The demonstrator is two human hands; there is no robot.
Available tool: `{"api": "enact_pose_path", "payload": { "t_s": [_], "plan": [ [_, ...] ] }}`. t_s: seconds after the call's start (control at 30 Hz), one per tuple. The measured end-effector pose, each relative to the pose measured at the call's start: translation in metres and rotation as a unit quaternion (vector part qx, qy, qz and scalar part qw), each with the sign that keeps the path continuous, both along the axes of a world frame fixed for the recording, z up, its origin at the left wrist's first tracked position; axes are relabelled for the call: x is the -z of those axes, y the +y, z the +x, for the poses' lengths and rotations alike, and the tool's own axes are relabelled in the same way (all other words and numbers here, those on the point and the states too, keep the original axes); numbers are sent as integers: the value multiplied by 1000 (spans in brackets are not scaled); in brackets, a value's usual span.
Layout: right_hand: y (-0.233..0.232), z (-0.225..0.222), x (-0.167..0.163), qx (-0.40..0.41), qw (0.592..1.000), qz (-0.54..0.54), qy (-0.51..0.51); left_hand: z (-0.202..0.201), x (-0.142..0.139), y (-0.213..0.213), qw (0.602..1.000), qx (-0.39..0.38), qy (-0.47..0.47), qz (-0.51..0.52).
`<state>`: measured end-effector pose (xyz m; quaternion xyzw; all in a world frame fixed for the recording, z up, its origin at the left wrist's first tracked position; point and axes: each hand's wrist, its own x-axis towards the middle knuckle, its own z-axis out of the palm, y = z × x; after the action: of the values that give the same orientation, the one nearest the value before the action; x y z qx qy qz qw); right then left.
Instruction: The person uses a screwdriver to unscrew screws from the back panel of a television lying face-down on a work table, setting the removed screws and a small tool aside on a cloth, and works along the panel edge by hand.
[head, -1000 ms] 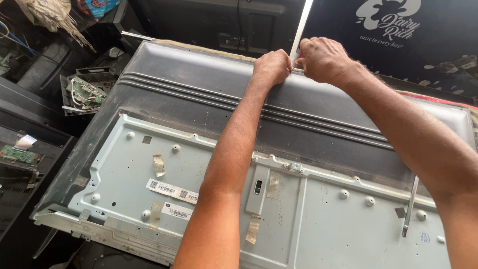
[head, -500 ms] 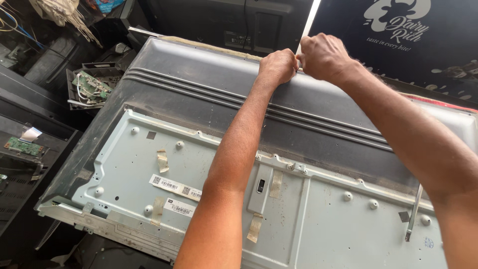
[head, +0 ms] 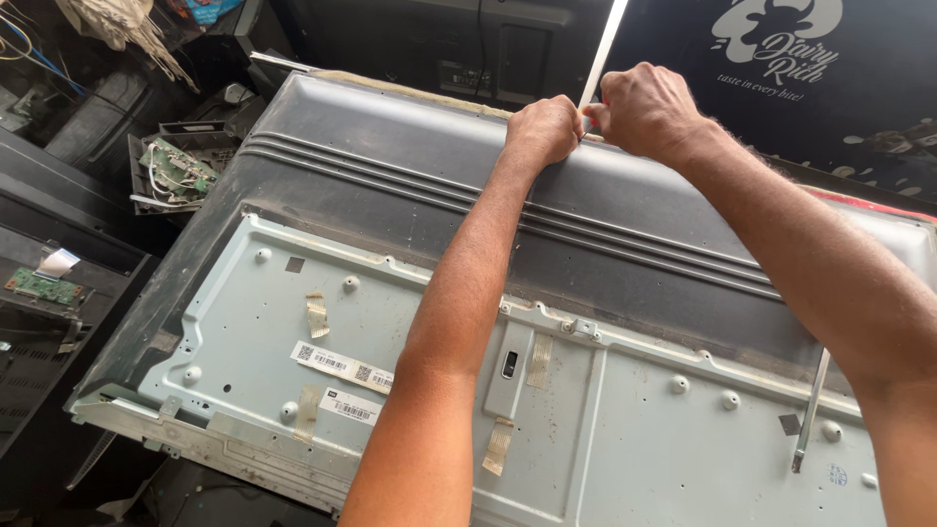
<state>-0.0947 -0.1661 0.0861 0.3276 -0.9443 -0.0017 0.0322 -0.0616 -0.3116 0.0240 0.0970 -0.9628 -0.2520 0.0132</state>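
Note:
A large flat-panel screen lies face down, its dark grey plastic back cover point(head: 390, 166) at the far side and a pale metal chassis plate point(head: 322, 332) nearer me. Both arms reach across it to the far edge. My left hand point(head: 542, 129) is clenched at that edge, next to a thin white strip point(head: 603, 49) that rises upward from the panel. My right hand point(head: 644, 107) is closed around the strip's lower end, touching the left hand.
A box with a green circuit board point(head: 176, 171) and wires sits left of the panel. Another small green board point(head: 44, 286) lies on a dark casing at far left. A loose metal bar point(head: 810, 410) rests on the chassis at right. A dark banner point(head: 781, 68) hangs behind.
Both hands stay at the far edge on the white strip; the view has shifted slightly, with the panel sitting a little lower and further right in frame.

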Motion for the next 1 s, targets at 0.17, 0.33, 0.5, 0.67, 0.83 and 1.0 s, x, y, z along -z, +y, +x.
{"api": "enact_pose_path", "payload": {
  "t_s": [0.17,0.33,0.5,0.67,0.83,1.0],
  "plan": [
    [-7,-1,-4,37,997,38,-52,3,-6,1,1000,4,6,6],
    [-7,-1,-4,-72,995,-7,62,4,-8,-4,999,-8,30,41],
    [-15,8,-14,44,993,98,-47,-4,-7,-18,964,-20,91,250],
    [-8,6,-25,-26,999,33,-21,8,-10,-46,844,-92,62,525],
    [-16,16,-25,44,993,100,-43,37,-10,-89,706,-105,50,698],
    [-9,5,-17,75,992,63,-79,60,-6,-121,657,-89,61,746]
  ]
}}
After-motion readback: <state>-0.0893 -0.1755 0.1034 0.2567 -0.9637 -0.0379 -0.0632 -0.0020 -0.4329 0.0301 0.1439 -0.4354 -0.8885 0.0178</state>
